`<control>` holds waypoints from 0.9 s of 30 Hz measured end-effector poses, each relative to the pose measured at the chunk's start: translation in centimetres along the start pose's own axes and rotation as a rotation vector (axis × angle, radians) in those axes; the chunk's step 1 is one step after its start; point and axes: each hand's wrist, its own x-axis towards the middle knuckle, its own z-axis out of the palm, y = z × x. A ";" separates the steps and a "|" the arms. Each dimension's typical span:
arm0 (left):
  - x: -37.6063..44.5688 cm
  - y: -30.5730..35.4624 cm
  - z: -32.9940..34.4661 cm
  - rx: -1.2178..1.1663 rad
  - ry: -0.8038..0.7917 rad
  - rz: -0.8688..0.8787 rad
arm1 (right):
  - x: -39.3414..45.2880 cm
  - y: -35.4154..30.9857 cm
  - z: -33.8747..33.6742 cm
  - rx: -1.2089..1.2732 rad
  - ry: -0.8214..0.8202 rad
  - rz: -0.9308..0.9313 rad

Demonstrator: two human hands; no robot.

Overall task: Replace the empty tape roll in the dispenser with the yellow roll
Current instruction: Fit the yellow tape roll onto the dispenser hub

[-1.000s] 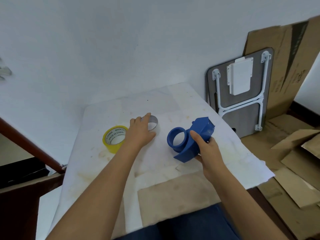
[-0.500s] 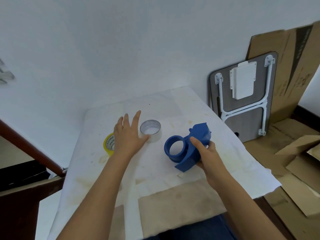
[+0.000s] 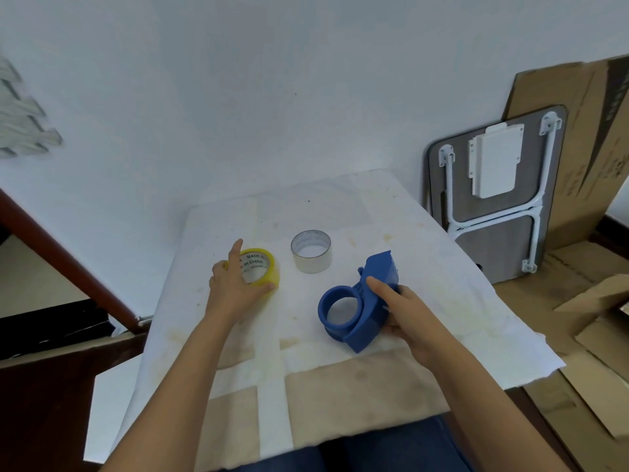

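Note:
The blue tape dispenser [image 3: 360, 306] is held just above the white-covered table [image 3: 425, 267], its round hub bare and facing me; my right hand [image 3: 405, 311] grips its body from the right. The empty roll [image 3: 311, 252], a grey-white cardboard ring, stands on the table behind the dispenser. To the left lies the yellow roll [image 3: 263, 269], flat on the cloth. My left hand [image 3: 235, 284] rests on it, thumb against its near right side and fingers over its left rim, hiding part of the roll.
A folded grey table with white legs [image 3: 493, 199] leans on the wall to the right, with cardboard sheets [image 3: 585, 131] behind and on the floor. A dark wooden rail [image 3: 68, 264] runs along the left. My blue-trousered lap [image 3: 374, 447] is at the table's near edge.
My left hand let go of the empty roll, leaving it standing on the table, and moved left onto the yellow roll. My right hand kept holding the dispenser.

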 end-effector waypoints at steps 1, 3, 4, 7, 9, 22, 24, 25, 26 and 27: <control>-0.8 0.3 -0.2 -0.046 0.008 0.025 | -0.2 -0.1 -0.1 0.003 -0.009 -0.003; -3.0 1.0 -0.5 -0.168 0.012 0.096 | -0.6 -0.3 -0.3 0.010 -0.038 -0.010; -4.3 1.4 -0.6 -0.228 0.006 0.136 | -0.8 -0.3 -0.4 0.017 -0.054 -0.012; -8.0 2.4 -0.9 -0.377 -0.064 0.219 | -1.0 -0.3 -0.4 0.033 -0.078 -0.010; -10.0 2.9 -0.7 -0.543 -0.175 0.203 | -1.1 -0.3 0.0 0.070 -0.079 -0.015; -13.6 4.5 1.1 -1.245 -0.478 -0.028 | -2.1 -0.8 1.0 0.125 0.009 -0.059; -13.8 5.0 1.5 -1.224 -0.483 -0.027 | -2.2 -1.0 1.1 0.131 -0.003 -0.057; -13.9 5.2 1.7 -1.198 -0.471 -0.020 | -2.3 -1.0 1.2 0.133 -0.017 -0.057; -13.9 5.3 1.9 -1.168 -0.451 -0.010 | -2.4 -1.1 1.2 0.132 -0.029 -0.060; -13.9 5.3 2.0 -1.142 -0.430 -0.001 | -2.5 -1.2 1.1 0.130 -0.037 -0.066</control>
